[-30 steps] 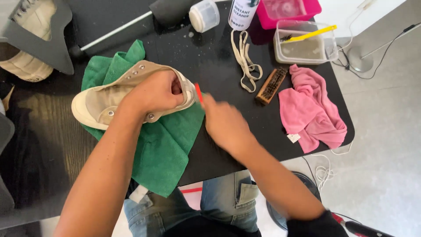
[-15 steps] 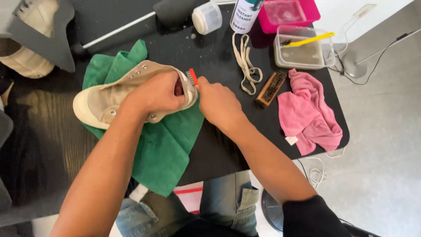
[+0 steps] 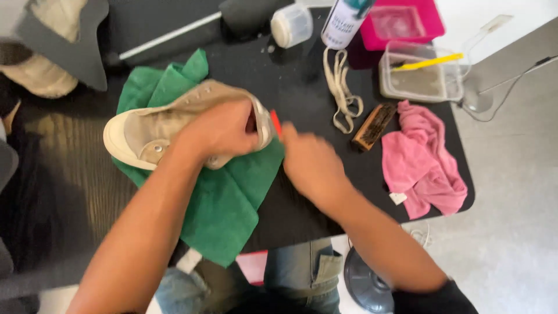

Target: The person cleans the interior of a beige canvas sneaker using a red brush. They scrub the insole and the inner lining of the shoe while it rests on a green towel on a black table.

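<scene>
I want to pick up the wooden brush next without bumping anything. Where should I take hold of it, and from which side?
Probably grip the wooden brush across its long sides at mid-length, coming from above. It lies flat and slanted on the black table, with the laces close on one side and the pink cloth on the other, so a sideways approach looks crowded.

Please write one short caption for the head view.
Left hand steadies beige sneaker on green cloth; right hand holds red tool.

Bare forearms, black sleeve, jeans.
</scene>
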